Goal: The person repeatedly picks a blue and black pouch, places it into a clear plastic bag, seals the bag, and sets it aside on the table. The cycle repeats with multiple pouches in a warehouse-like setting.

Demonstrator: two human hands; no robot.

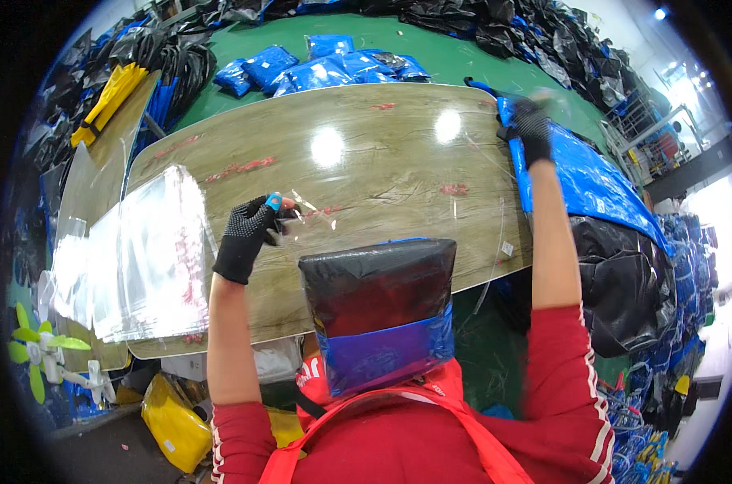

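1. The left hand (249, 234) is raised over the near-left part of the desk (382, 153), forearm rising almost straight from the lower edge, a black knit glove worn on it with one blue fingertip.
2. Its grip is closed in a pinch – the thumb and forefingers are pressed on the edge of a clear plastic bag (430, 210), which is spread thin and nearly invisible across the wooden top toward the right.
3. The right hand (531, 129) is stretched far forward to the desk's far right edge, the arm fully extended and the red sleeve pushed up above the elbow.
4. The right hand is blurred; its gloved fingers are curled downward where the blue tarp sheet (592, 177) meets the desk, but whether the grip has hold of the sheet or of the clear bag's far edge cannot be told.
5. A folded black-and-blue packed bundle (378, 310) is seen against the chest, just at the near edge of the desk, between the two arms.
6. A stack of clear bags (152, 250) is laid on the desk's left end – just beside the left hand.
7. Blue packed parcels (317, 68) are heaped on the green floor beyond the desk, and black bags (624, 282) are piled at the right.
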